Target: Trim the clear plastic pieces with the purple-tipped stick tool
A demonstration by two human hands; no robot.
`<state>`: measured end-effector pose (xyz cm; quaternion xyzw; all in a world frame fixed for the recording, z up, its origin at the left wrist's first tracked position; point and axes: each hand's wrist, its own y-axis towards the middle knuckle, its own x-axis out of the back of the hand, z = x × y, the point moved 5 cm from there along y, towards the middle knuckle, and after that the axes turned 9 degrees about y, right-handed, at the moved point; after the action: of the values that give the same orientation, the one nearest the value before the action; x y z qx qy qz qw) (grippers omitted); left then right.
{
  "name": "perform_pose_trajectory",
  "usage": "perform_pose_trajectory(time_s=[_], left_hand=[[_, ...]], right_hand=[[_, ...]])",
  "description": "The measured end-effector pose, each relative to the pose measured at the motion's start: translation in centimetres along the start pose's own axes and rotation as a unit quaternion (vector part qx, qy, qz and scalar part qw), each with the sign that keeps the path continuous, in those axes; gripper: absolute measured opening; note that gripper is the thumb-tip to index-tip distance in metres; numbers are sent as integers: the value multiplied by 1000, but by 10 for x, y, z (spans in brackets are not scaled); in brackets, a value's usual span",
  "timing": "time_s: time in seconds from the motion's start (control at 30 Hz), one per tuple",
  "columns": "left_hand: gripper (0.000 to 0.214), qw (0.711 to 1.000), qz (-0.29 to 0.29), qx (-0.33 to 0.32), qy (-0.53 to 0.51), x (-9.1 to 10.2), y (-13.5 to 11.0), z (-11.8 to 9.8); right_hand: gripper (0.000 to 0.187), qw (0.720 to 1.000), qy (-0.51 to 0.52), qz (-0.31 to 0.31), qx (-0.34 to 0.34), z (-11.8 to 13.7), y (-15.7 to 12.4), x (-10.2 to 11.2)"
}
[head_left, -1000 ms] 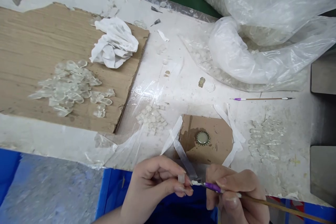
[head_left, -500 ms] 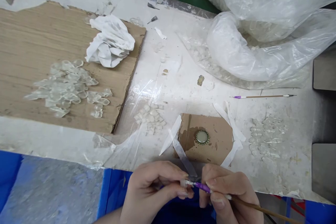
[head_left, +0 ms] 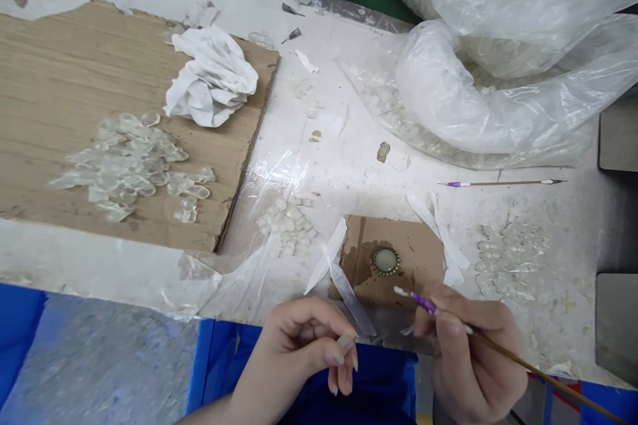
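My left hand (head_left: 299, 358) hangs over the table's front edge, its thumb and fingertips pinching a small clear piece (head_left: 345, 344). My right hand (head_left: 473, 352) grips a thin wooden stick (head_left: 518, 352) with a purple band and a white tip. That tip points up and left, just off the near right corner of a taped cardboard square (head_left: 363, 239). On the square lies a round metal bezel with a scalloped rim (head_left: 385, 260), its centre pale. Neither hand touches the bezel.
A cardboard sheet (head_left: 74, 80) carries a heap of clear domes (head_left: 124, 166) and crumpled white tissue (head_left: 209, 80). Small clear cubes (head_left: 285, 226) lie on thin plastic. A bulging plastic bag (head_left: 473, 86) fills the back right. A second stick (head_left: 503, 182) lies on the table, above a blue crate (head_left: 219, 345).
My right hand has moved right and away from my left, lifting the stick's tip off the small clear piece and up over the cardboard. My left hand has dropped slightly.
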<state>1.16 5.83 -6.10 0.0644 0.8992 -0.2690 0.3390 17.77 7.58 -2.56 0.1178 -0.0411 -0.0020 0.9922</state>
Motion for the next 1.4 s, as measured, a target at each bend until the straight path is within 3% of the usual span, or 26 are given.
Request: perform_pose_trajectory(time_s=[0.1, 0.2, 0.3, 0.4, 0.5, 0.87, 1.3, 1.4], left_hand=[[19, 990, 57, 75, -103, -6, 1, 14], [21, 984, 67, 103, -129, -5, 0, 19], [21, 982, 66, 117, -130, -3, -1, 20], [19, 981, 63, 123, -135, -3, -1, 20], [19, 981, 63, 124, -138, -3, 1, 21], [13, 979, 81, 120, -145, -7, 2, 20], [16, 978, 79, 124, -147, -4, 0, 20], [16, 978, 76, 125, -145, -4, 0, 20]], right_hand=[[13, 996, -82, 6, 39, -9, 6, 3], [12, 993, -111, 22, 46, -11, 10, 0], [15, 1000, 17, 3, 21, -4, 7, -4], [19, 980, 193, 30, -36, 3, 4, -16], [18, 966, 238, 75, -63, 8, 2, -28], [16, 965, 224, 121, -63, 6, 2, -34], [15, 969, 215, 105, -67, 11, 0, -30], [18, 972, 221, 61, -60, 9, 0, -26]])
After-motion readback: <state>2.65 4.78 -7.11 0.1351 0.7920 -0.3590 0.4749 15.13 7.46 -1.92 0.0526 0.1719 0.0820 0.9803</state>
